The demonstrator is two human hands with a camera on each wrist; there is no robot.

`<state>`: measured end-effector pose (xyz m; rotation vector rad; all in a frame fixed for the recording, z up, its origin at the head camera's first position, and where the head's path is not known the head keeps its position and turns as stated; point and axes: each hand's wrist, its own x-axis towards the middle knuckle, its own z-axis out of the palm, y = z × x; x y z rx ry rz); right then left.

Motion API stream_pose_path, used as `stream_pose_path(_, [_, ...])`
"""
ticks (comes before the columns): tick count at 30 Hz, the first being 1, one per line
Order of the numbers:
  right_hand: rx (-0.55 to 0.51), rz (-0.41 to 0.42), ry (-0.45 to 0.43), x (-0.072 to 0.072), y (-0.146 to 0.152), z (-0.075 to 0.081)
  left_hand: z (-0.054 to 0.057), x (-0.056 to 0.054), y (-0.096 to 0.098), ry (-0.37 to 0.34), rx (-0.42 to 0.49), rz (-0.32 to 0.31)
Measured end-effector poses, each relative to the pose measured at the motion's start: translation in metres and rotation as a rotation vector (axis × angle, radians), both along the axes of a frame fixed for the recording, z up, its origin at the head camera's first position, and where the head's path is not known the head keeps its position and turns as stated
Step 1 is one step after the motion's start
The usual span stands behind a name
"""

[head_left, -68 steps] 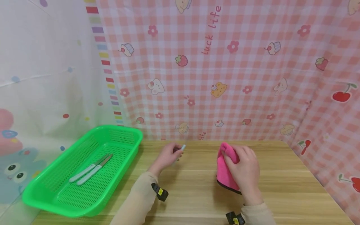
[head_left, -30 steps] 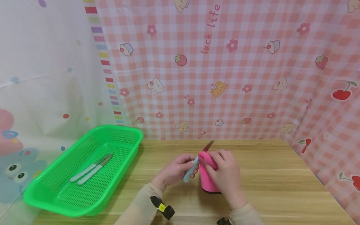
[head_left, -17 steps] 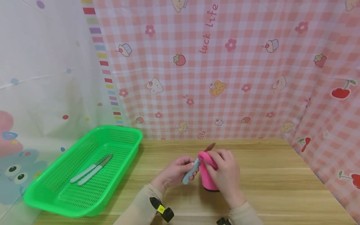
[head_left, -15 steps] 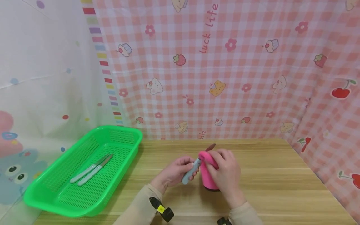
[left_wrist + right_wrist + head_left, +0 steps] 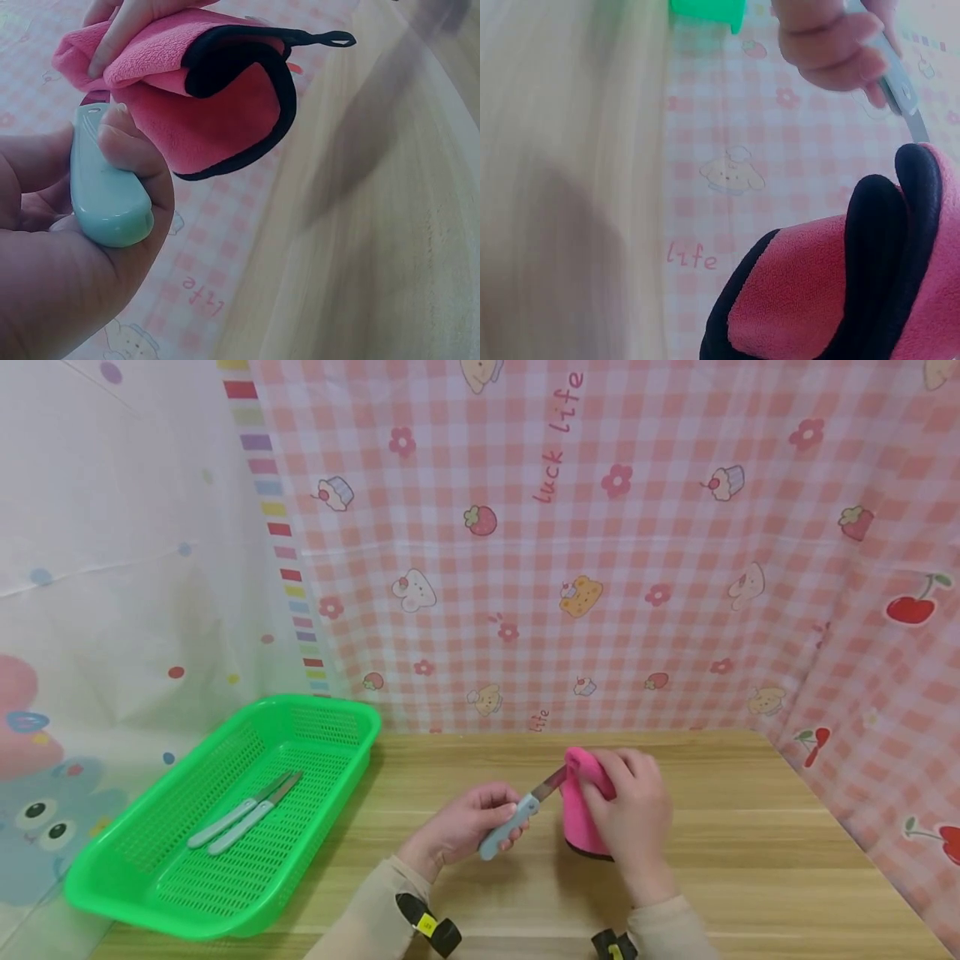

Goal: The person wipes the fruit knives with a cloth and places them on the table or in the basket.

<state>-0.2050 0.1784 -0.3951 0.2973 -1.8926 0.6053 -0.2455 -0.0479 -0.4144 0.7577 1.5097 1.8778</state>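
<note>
Since half a second ago, we find the right hand and the pink cloth shifted toward the right of the frame, with more of the blade bared on the knife. We read the knife's long axis as a slant: butt of the handle at lower left, blade running to upper right, where it meets the folded cloth. Its tip we cannot see. From the right hand, then, the knife lies to the left; that hand is nearer the blade's end, while the left hand has its fingers curled round the handle. Our right-hand thumb and fingers are closed on the cloth. We judge that the next move turns on this slant: a pull along it follows the blade, one across it works against the blade, and which way the edge faces we cannot tell. We see all this over the middle of the worktop; two more knives lie in the green basket, lower left.
</note>
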Motion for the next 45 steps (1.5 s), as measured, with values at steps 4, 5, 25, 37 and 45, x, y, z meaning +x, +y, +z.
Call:
stream_pose_path(4, [-0.011,-0.009,0.013,-0.001,0.005,0.003,-0.001,0.002,0.001,-0.019,-0.001,0.007])
stream_pose_path(5, [-0.012,-0.013,0.017,-0.001,0.006,0.003,0.000,0.003,0.001,-0.024,0.000,0.010])
stream_pose_path(25, [-0.026,0.018,-0.010,0.009,0.010,0.015,-0.011,-0.009,-0.019,-0.157,0.297,-0.044])
stream_pose_path(37, [0.074,0.133,-0.011,0.010,-0.013,0.008,-0.010,-0.008,-0.018,-0.132,0.293,-0.056])
stream_pose_path(45, [0.115,0.174,-0.081,0.013,-0.024,0.004,-0.010,-0.005,-0.016,-0.115,0.255,-0.031])
